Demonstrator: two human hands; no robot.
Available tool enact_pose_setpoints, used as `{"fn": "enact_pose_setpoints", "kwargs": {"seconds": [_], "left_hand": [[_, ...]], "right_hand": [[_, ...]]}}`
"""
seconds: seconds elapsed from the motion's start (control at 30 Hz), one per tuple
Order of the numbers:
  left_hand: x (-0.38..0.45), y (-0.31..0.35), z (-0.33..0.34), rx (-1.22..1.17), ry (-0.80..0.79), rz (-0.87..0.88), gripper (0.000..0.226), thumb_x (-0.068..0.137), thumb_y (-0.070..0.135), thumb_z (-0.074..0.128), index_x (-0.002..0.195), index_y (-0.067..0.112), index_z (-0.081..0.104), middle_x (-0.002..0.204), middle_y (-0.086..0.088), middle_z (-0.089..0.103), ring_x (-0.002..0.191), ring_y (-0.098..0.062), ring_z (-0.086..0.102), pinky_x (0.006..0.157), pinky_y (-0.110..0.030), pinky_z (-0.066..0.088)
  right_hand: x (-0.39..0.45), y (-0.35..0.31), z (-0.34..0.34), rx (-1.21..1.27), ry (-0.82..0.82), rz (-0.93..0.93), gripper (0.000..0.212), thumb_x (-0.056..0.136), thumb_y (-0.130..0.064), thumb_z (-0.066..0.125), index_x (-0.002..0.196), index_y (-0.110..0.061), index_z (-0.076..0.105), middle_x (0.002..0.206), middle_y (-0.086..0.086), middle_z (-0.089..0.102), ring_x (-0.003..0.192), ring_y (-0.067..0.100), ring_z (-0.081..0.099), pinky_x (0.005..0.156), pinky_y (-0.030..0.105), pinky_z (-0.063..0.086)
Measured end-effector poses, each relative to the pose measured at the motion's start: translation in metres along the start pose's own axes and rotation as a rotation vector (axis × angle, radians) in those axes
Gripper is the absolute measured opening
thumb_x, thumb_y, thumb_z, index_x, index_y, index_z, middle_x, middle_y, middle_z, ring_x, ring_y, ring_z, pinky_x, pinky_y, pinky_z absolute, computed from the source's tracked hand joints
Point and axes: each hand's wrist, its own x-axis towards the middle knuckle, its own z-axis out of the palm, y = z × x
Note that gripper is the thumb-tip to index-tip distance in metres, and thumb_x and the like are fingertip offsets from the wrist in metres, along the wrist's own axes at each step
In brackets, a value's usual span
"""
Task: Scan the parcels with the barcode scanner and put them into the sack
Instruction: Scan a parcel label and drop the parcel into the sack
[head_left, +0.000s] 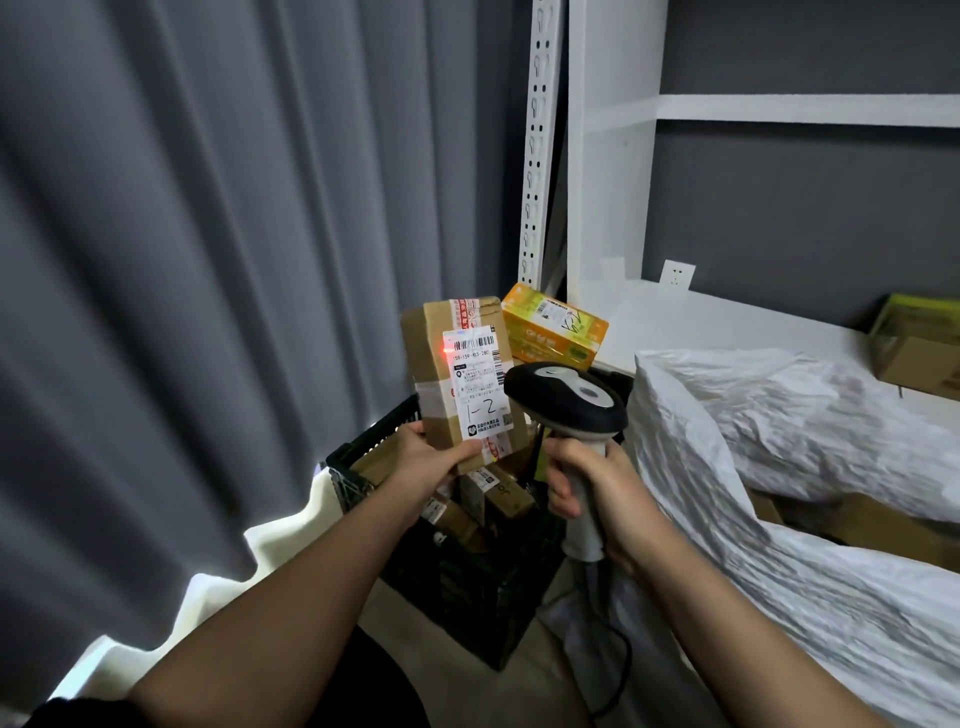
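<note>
My left hand (432, 457) grips the lower end of a brown cardboard parcel (435, 364) and holds it upright, its white shipping label facing me. A red light spot sits on the label beside the barcode. My right hand (597, 488) grips the grey handle of a black and grey barcode scanner (569, 400), whose head points at the label from the right. The white woven sack (779, 467) lies on the right, its mouth open with brown boxes visible inside.
A black crate (467, 587) below my hands holds several more parcels. A yellow box (553, 327) rests behind it. A white shelf unit (613, 208) stands at the back, with a cardboard box (914, 348) at far right. Grey curtains hang on the left.
</note>
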Motion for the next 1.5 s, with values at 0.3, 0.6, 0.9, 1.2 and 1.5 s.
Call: {"fn": "enact_pose_setpoints", "kwargs": {"seconds": [0.3, 0.6, 0.9, 1.2, 1.5], "left_hand": [[-0.002, 0.002, 0.0, 0.003, -0.007, -0.016, 0.068, 0.074, 0.012, 0.08, 0.124, 0.012, 0.034, 0.108, 0.0, 0.051, 0.083, -0.009, 0.056, 0.08, -0.028, 0.054], [0.004, -0.003, -0.004, 0.0, -0.013, -0.015, 0.065, 0.072, 0.013, 0.082, 0.115, 0.016, 0.033, 0.108, -0.001, 0.052, 0.095, -0.016, 0.057, 0.092, -0.039, 0.054], [0.006, -0.005, -0.004, 0.016, -0.007, -0.023, 0.069, 0.071, 0.015, 0.083, 0.121, 0.013, 0.035, 0.115, -0.003, 0.052, 0.102, -0.018, 0.057, 0.092, -0.038, 0.053], [0.0, 0.001, -0.004, -0.036, -0.008, -0.022, 0.073, 0.07, 0.018, 0.084, 0.123, 0.014, 0.035, 0.123, -0.008, 0.055, 0.105, -0.022, 0.062, 0.09, -0.042, 0.055], [-0.054, 0.08, 0.034, 0.089, -0.006, 0.36, 0.076, 0.078, 0.031, 0.077, 0.14, 0.013, 0.037, 0.118, 0.001, 0.056, 0.102, -0.011, 0.056, 0.07, -0.011, 0.039]], "right_hand": [[-0.002, -0.003, -0.001, -0.004, 0.052, -0.009, 0.024, 0.084, -0.007, 0.06, 0.068, -0.007, 0.042, 0.047, 0.004, 0.035, 0.035, 0.012, 0.027, 0.039, 0.02, 0.026], [-0.003, -0.002, 0.003, -0.025, 0.038, 0.016, 0.018, 0.075, -0.018, 0.058, 0.068, -0.009, 0.043, 0.048, 0.004, 0.036, 0.036, 0.012, 0.028, 0.04, 0.022, 0.025], [-0.004, 0.0, 0.003, -0.026, 0.034, 0.014, 0.019, 0.076, -0.018, 0.058, 0.066, -0.011, 0.044, 0.049, 0.004, 0.035, 0.036, 0.013, 0.028, 0.039, 0.022, 0.027], [-0.01, -0.014, 0.001, -0.015, 0.012, 0.022, 0.022, 0.077, -0.019, 0.063, 0.085, -0.008, 0.045, 0.049, 0.006, 0.039, 0.036, 0.015, 0.031, 0.04, 0.023, 0.029], [-0.06, -0.113, -0.045, -0.052, 0.281, -0.143, 0.013, 0.095, -0.012, 0.055, 0.101, -0.011, 0.043, 0.062, 0.008, 0.051, 0.039, 0.017, 0.042, 0.04, 0.024, 0.035]]}}
